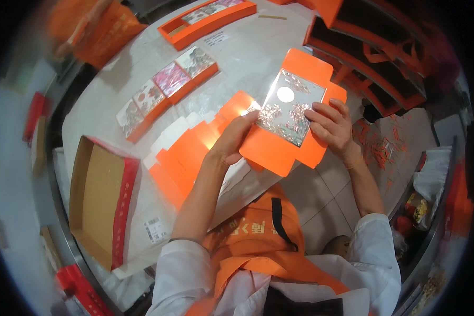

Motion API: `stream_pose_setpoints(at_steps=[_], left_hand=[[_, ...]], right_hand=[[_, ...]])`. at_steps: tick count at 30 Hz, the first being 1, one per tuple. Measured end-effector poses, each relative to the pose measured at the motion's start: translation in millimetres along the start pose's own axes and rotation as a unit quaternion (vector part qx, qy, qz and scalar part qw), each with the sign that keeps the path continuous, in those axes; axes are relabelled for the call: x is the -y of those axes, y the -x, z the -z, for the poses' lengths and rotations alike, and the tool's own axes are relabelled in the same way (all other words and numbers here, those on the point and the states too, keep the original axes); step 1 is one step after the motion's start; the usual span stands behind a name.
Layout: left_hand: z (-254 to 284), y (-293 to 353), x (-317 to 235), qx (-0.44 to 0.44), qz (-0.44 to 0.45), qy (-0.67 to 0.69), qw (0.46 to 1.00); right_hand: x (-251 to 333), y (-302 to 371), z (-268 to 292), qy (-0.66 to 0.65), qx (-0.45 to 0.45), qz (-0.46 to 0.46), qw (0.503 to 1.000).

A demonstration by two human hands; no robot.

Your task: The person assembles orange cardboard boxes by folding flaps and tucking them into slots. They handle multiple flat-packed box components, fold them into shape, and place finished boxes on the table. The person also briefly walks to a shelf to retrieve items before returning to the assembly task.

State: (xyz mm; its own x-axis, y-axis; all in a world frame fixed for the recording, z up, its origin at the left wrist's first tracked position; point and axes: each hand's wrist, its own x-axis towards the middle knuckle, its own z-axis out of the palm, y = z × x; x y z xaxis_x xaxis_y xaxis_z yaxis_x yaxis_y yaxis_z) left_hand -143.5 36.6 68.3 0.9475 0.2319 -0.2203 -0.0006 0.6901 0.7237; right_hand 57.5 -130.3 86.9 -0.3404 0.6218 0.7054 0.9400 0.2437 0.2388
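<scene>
Both hands hold a flat orange carton blank [271,150] with a shiny patterned panel bearing a white round spot [291,108]. My left hand [237,139] grips its left edge with the thumb on the panel. My right hand [330,126] rests its fingers on the panel's right side. A stack of flat orange blanks [187,152] lies on the table just left of my left hand.
On the white table [247,52] sit a row of several small patterned boxes [166,89], a long orange tray [205,21] at the back, and an open brown cardboard box [97,200] at the left. Orange shelving [373,68] stands right. Orange scraps [387,150] litter the floor.
</scene>
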Motion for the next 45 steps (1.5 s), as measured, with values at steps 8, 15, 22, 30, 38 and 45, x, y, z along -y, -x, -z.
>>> stream_pose_setpoints(at_steps=[8,15,22,30,38,45], left_hand=[[52,47,48,-0.211,-0.011,-0.198,0.957],[119,20,25,-0.222,-0.014,-0.307,0.925],[115,19,33,-0.275,-0.083,-0.466,0.837],[149,188,44,-0.58,-0.164,-0.545,0.582],[148,210,90,-0.554,-0.112,-0.555,0.611],[138,190,79,-0.492,-0.243,-0.014,0.836]], right_hand=[[78,20,-45,-0.059,0.094,-0.036,0.993],[89,13,-105,-0.08,0.188,-0.094,0.974],[88,19,-104,-0.17,0.371,-0.125,0.904],[77,-9,-102,-0.274,0.438,-0.207,0.831],[177,-51,-147,-0.209,0.322,-0.093,0.919],[196,-45,-167,-0.181,0.32,-0.094,0.925]])
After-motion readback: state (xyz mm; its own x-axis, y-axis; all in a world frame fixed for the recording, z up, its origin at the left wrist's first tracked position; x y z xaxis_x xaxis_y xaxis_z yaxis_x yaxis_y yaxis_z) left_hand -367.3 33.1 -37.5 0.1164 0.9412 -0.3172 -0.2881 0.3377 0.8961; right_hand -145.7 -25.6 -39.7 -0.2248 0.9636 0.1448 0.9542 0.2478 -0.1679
